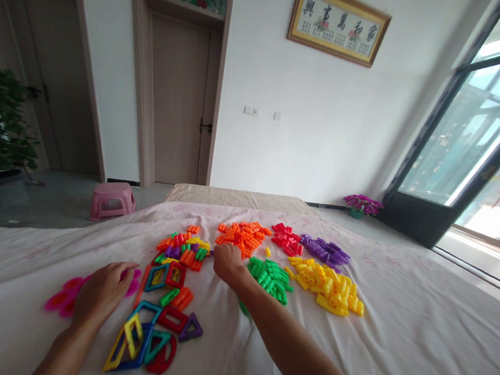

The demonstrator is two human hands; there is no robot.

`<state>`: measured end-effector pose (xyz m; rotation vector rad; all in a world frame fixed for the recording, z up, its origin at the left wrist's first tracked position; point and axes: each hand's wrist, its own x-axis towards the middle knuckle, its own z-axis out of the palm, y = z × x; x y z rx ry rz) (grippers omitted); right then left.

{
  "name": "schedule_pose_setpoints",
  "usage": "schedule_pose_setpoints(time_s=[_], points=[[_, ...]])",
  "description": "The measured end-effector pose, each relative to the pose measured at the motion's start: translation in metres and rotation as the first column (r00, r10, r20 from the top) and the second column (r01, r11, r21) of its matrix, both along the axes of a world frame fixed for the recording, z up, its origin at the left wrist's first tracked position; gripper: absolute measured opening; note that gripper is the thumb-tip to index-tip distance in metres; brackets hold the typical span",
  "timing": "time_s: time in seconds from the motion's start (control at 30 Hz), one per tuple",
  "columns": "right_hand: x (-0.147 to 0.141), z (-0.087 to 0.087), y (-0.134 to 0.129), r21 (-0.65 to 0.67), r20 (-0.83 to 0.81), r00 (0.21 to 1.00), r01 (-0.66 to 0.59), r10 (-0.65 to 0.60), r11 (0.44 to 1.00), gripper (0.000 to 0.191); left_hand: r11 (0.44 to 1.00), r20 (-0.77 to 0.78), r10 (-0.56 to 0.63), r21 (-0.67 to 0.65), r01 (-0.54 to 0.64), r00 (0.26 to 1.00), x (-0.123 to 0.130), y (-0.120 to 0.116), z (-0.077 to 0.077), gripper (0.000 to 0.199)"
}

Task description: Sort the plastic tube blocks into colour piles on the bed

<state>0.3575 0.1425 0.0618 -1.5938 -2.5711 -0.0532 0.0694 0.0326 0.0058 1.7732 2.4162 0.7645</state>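
My right hand [228,262] is closed, fingers pinched together, between the mixed heap and the green pieces. A bit of purple plastic piece [212,253] shows at its fingertips. My left hand [104,291] lies over a bright pink, flower-shaped item [69,295], fingers loosely bent and partly hidden; it seems to grip nothing. Just right of it is a heap of mixed coloured plastic pieces [181,250]. Sorted by colour around my right hand are orange pieces [245,237], green pieces [271,280], red pieces [287,239], purple pieces [325,251] and yellow pieces [333,285].
Magnetic tile frames, among them a blue tile [145,342] and a purple triangle [191,327], lie at the front. One yellow piece [268,251] lies alone amid the piles. A pale cloth [405,318] with folds covers the surface. A pink stool [113,199] stands beyond its left edge.
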Motion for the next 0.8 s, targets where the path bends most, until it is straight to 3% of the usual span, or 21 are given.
schedule_pose_setpoints(time_s=[0.17, 0.27, 0.47, 0.57, 0.67, 0.8], points=[[0.054, 0.023, 0.006, 0.043, -0.122, 0.989, 0.093, -0.087, 0.995, 0.031, 0.999, 0.020, -0.034, 0.010, 0.034, 0.999, -0.009, 0.005, -0.011, 0.043], [0.108, 0.035, 0.022, 0.042, -0.255, 0.937, 0.256, -0.237, 0.966, 0.027, 0.999, 0.026, -0.049, -0.006, 0.049, 0.998, -0.014, 0.008, -0.016, 0.043], [0.232, 0.053, 0.052, 0.018, -0.316, 0.793, 0.553, -0.520, 0.833, 0.030, 0.998, 0.020, -0.062, -0.015, 0.062, 0.998, -0.017, 0.010, -0.019, 0.043], [0.274, 0.055, 0.053, 0.009, -0.324, 0.712, 0.661, -0.624, 0.750, 0.035, 0.999, 0.027, -0.051, -0.014, 0.051, 0.998, -0.015, 0.009, -0.016, 0.042], [0.285, 0.051, 0.052, 0.020, -0.341, 0.683, 0.692, -0.646, 0.721, 0.044, 0.999, 0.024, -0.047, -0.008, 0.047, 0.999, -0.011, 0.007, -0.013, 0.040], [0.240, 0.040, 0.048, 0.036, -0.368, 0.759, 0.588, -0.537, 0.808, 0.043, 1.000, 0.012, -0.020, 0.012, 0.020, 1.000, -0.006, 0.006, -0.010, 0.041]])
